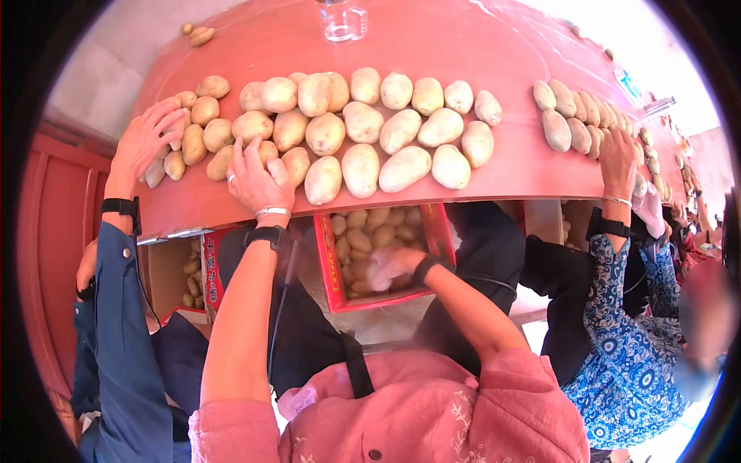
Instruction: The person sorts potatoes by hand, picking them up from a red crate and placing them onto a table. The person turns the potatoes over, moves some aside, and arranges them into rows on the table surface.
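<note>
left hand [258, 181] flat on smooth oval potatoes [324, 133]

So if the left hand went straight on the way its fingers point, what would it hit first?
The left hand would probably meet the potato just ahead of it on the red table; they may already touch.

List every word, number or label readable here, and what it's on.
No text reads clearly.
Yellow print on the red box, left wall: too blurred.
Print on the second box, its flap: too blurred.
Label at the right edge of the table: too small.
</note>
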